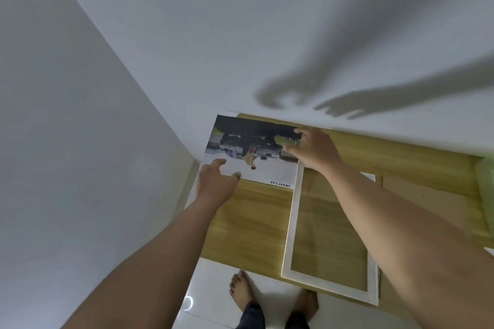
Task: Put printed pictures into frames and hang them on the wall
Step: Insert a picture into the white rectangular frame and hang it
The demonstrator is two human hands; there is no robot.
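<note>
A printed picture [256,152] of a car, seen upside down and captioned "SMART CAR", lies at the far left corner of a wooden table [254,222] against the wall. My left hand [215,181] grips its near left edge, thumb on the print. My right hand [314,148] holds its right edge with fingers curled over the paper. A white picture frame [291,222] lies flat on the table to the right, partly under my right forearm.
A brown backing board [422,195] lies right of the frame. A pale green object [485,181] sits at the right edge. White walls [187,48] meet in a corner at the left. My bare feet [243,291] stand on white floor tiles below the table edge.
</note>
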